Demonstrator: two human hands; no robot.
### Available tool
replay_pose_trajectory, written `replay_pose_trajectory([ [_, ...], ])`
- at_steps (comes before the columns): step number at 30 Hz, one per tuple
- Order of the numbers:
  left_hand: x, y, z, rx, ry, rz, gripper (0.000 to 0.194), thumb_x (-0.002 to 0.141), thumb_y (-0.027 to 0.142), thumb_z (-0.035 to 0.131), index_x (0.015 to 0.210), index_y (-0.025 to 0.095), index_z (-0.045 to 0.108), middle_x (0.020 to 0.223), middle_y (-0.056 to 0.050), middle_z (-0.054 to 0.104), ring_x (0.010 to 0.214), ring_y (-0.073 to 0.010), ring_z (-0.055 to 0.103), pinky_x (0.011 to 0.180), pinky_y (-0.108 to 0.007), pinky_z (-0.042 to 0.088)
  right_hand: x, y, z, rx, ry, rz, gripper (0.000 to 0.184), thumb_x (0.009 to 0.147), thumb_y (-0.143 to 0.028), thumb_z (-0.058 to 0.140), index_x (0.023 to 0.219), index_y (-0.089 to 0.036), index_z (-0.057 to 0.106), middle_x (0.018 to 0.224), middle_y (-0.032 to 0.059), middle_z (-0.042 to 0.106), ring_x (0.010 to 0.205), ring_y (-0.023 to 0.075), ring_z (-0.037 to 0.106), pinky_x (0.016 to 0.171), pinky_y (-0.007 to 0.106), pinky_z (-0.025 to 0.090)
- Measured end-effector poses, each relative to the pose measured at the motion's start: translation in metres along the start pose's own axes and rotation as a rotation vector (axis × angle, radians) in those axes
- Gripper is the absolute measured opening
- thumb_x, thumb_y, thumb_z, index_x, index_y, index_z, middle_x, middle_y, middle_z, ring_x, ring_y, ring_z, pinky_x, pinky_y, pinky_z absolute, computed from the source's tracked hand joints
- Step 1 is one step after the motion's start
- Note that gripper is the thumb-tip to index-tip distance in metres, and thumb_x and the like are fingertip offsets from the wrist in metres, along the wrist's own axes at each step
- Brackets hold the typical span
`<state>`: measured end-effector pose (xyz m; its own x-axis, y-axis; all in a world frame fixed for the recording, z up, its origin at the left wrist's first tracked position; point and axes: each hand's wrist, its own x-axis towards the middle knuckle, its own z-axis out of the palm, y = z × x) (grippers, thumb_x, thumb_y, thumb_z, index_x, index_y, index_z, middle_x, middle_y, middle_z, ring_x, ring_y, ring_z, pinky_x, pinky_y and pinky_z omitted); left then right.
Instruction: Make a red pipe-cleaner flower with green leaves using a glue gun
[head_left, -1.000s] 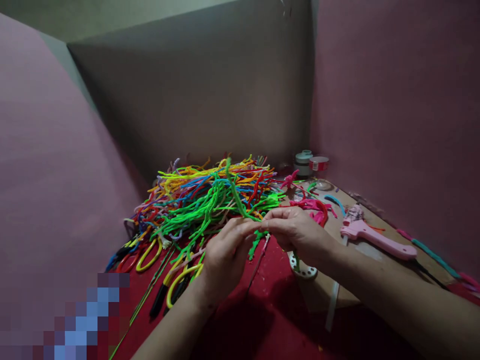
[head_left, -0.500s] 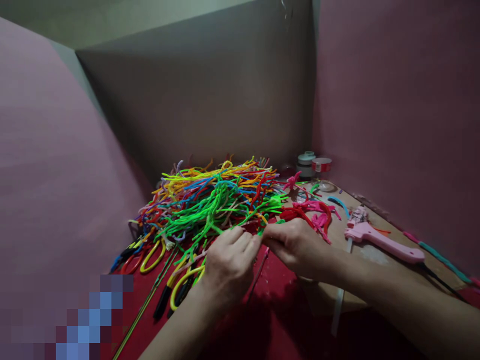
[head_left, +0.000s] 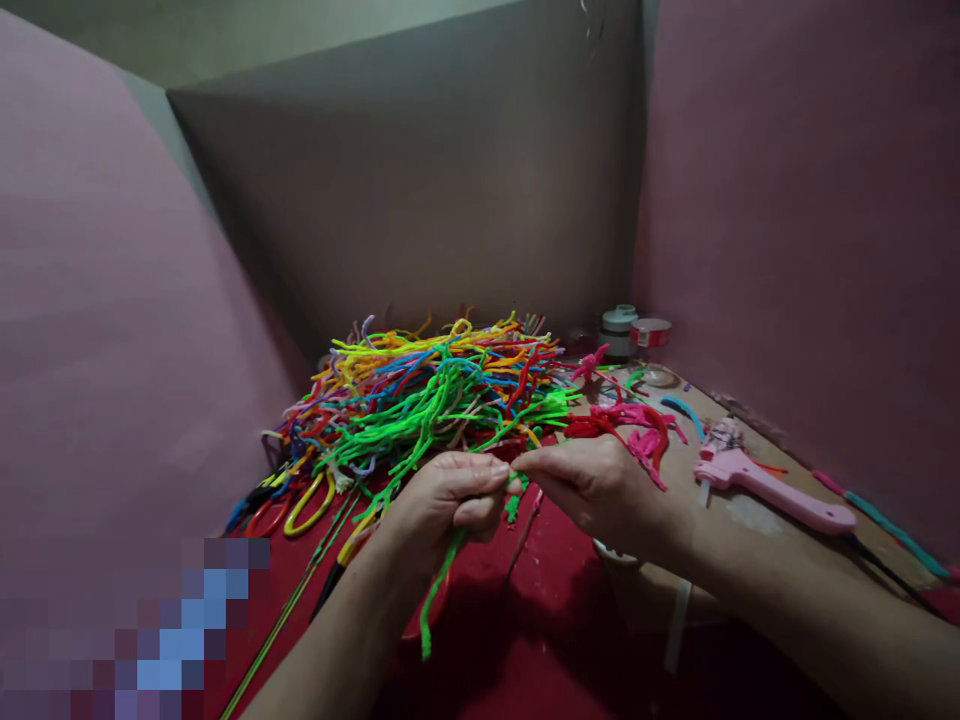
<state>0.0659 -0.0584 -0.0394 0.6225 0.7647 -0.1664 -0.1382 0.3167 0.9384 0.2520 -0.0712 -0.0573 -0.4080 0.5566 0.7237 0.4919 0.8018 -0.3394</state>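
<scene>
Between my hands is a green pipe cleaner; one end hangs below my left hand, whose fingers are curled closed around it. My right hand pinches at the same green piece, its fingertips touching my left fingers. A short bent green bit pokes out just under where the fingertips meet. What exactly sits between the right fingertips is hidden. Beyond my hands lies a big heap of coloured pipe cleaners, with green strands at its front.
A pink glue gun lies on a board at the right, near red and pink pipe cleaner pieces. Yellow-handled scissors lie at the left. A jar and a tape roll stand at the back.
My left hand has turned, showing its curled fingers, and the green pipe cleaner's tail now hangs beneath it. My right hand stays close to it. The view has shifted slightly.
</scene>
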Motion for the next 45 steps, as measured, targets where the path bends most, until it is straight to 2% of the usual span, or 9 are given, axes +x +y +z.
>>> replay_pose_trajectory([
  [7,0.001,0.003,0.002,0.259,0.091,0.194,0.022,0.083,0.029,0.052,0.086,0.012,0.067,0.051,0.0,0.056,0.036,-0.0031,0.031,0.039,-0.018,0.024,0.015,-0.006,-0.008,0.687,-0.027,0.575,0.012,0.075,-0.021,0.058,0.07,-0.016,0.067,0.056,-0.004,0.057,0.049,0.0066,0.046,0.048,0.02,0.034],
  [11,-0.003,-0.004,0.012,0.889,0.358,0.722,0.011,0.08,0.017,0.058,0.085,0.018,0.068,0.071,-0.002,0.065,0.058,-0.0096,0.054,0.054,-0.021,0.043,0.016,-0.005,-0.007,0.966,-0.084,0.839,0.011,0.071,-0.026,0.061,0.067,-0.015,0.062,0.039,-0.0104,0.034,0.035,0.0038,0.022,0.036,0.02,0.015],
  [14,-0.005,-0.01,0.014,1.373,0.417,1.18,0.026,0.079,0.005,0.055,0.099,0.02,0.064,0.088,-0.005,0.067,0.078,-0.014,0.06,0.068,-0.025,0.048,0.013,-0.006,-0.005,1.116,-0.123,0.939,0.012,0.068,-0.026,0.063,0.066,-0.016,0.057,0.037,-0.0116,0.03,0.033,0.0037,0.018,0.034,0.02,0.011],
  [18,-0.007,-0.013,0.008,1.748,0.369,1.326,0.032,0.08,0.002,0.051,0.11,0.012,0.057,0.103,-0.014,0.064,0.087,-0.0177,0.06,0.074,-0.029,0.049,0.01,-0.004,-0.005,1.246,-0.183,0.989,0.01,0.065,-0.023,0.063,0.065,-0.017,0.055,0.035,-0.0124,0.029,0.032,0.0031,0.015,0.033,0.019,0.009],
  [24,-0.007,-0.014,0.006,1.963,0.352,1.235,0.022,0.08,0.008,0.051,0.101,0.007,0.057,0.094,-0.016,0.066,0.083,-0.0227,0.06,0.072,-0.035,0.047,0.008,0.002,-0.004,1.266,-0.236,1.035,0.012,0.065,-0.02,0.062,0.061,-0.018,0.051,0.033,-0.0128,0.027,0.031,0.0036,0.012,0.033,0.019,0.008],
  [29,-0.004,-0.021,0.016,2.026,0.401,1.036,0.013,0.081,0.012,0.05,0.086,0.01,0.062,0.065,-0.007,0.061,0.06,-0.0183,0.055,0.058,-0.03,0.04,0.009,0.0,-0.001,0.841,-0.179,0.829,0.008,0.07,-0.018,0.057,0.063,-0.015,0.058,0.04,-0.0085,0.039,0.035,0.0046,0.027,0.037,0.02,0.021],
  [33,-0.001,-0.012,0.023,1.352,0.465,0.557,0.017,0.081,0.018,0.047,0.069,0.014,0.058,0.056,0.0,0.05,0.052,-0.0106,0.045,0.051,-0.023,0.033,0.003,-0.007,0.0,0.074,-0.057,0.268,0.02,0.078,-0.011,0.046,0.071,-0.014,0.065,0.059,0.0009,0.06,0.052,0.0093,0.049,0.05,0.023,0.033],
  [38,-0.001,0.013,0.016,0.094,0.137,-0.11,0.015,0.07,0.019,0.056,0.061,0.017,0.045,0.047,0.011,0.018,0.039,-0.0031,0.009,0.036,-0.016,0.01,-0.001,-0.004,-0.006,-0.473,0.088,-0.423,0.026,0.086,-0.011,0.039,0.089,-0.009,0.064,0.052,0.0018,0.056,0.048,0.0137,0.048,0.047,0.029,0.029],
  [45,-0.006,0.008,0.012,-0.253,-0.035,-0.19,0.007,0.074,0.012,0.051,0.068,0.01,0.054,0.037,0.012,0.021,0.032,-0.0008,0.008,0.033,-0.014,0.01,-0.001,0.006,-0.01,-0.334,0.042,-0.356,0.023,0.088,-0.013,0.042,0.097,-0.016,0.063,0.055,-0.0015,0.059,0.05,0.01,0.05,0.048,0.025,0.031],
])
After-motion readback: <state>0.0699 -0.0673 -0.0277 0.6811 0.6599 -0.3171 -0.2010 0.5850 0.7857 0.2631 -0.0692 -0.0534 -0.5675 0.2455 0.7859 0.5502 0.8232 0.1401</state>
